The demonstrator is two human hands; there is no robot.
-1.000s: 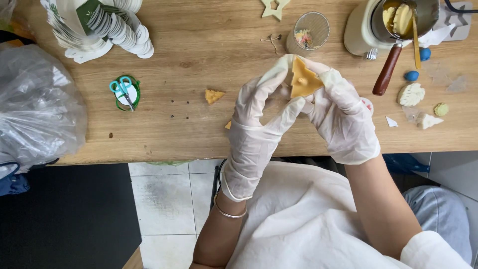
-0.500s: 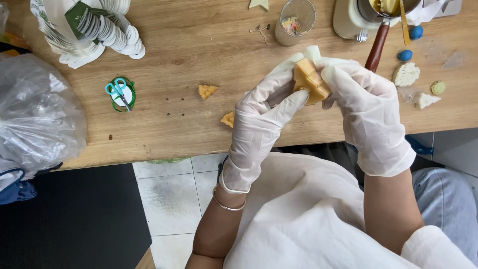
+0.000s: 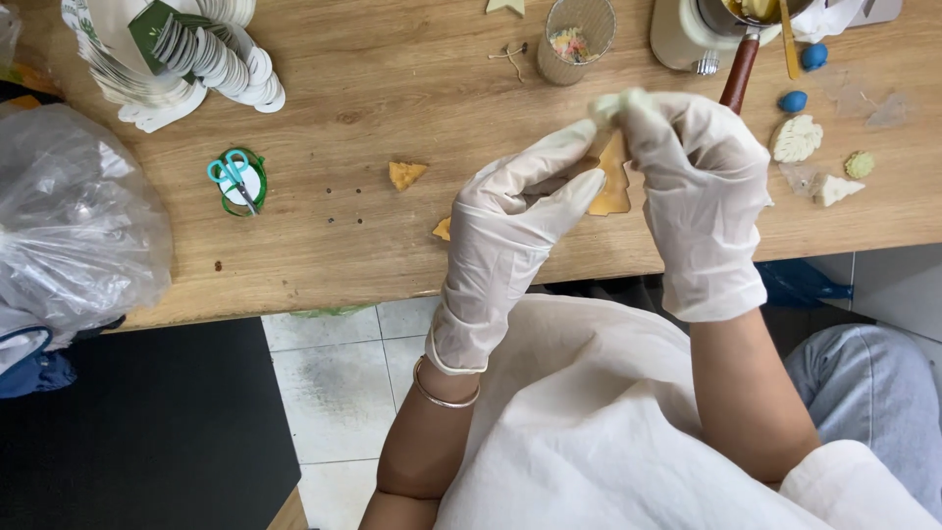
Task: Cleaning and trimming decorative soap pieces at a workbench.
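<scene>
Yellow tree-shaped piece, face-up earlier, now hangs upright, pinched by both gloved hands' closed fingers.

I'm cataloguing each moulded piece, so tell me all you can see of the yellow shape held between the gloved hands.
The yellow shape is a flat, waxy-looking piece, orange-yellow, with a stepped, tree-like outline that widens toward its base. It is held roughly upright above the wooden table, near its front edge. The left hand and the right hand, both in white gloves, grip it around its upper part, hiding the top; only the lower half shows.
</scene>
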